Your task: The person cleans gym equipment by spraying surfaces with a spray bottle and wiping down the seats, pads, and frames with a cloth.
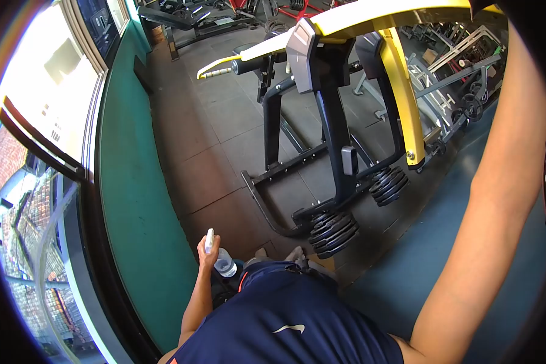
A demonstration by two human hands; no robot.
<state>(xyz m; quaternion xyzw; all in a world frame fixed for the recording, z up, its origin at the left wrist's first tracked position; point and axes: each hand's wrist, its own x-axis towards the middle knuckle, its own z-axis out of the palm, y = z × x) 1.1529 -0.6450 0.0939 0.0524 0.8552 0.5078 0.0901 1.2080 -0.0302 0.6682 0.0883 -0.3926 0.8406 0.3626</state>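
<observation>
Low and left of centre, my left hand (207, 256) is closed around the neck of a spray bottle. The spray bottle (225, 266) has a white trigger head and a clear body that hangs beside my leg. My right arm (491, 188) reaches up along the right side, and its hand lies beyond the top right of the view. Near that end is the yellow lever arm (400, 13) of a black-framed weight machine (330, 121). A small dark shape touches the lever's upper end, too cut off to name.
Stacked black weight plates (333, 233) sit low on the machine, close to my feet. A teal wall (130, 200) with windows runs along the left. Behind stand a bench (170, 18) and racks (461, 67) on the dark tiled floor (206, 164).
</observation>
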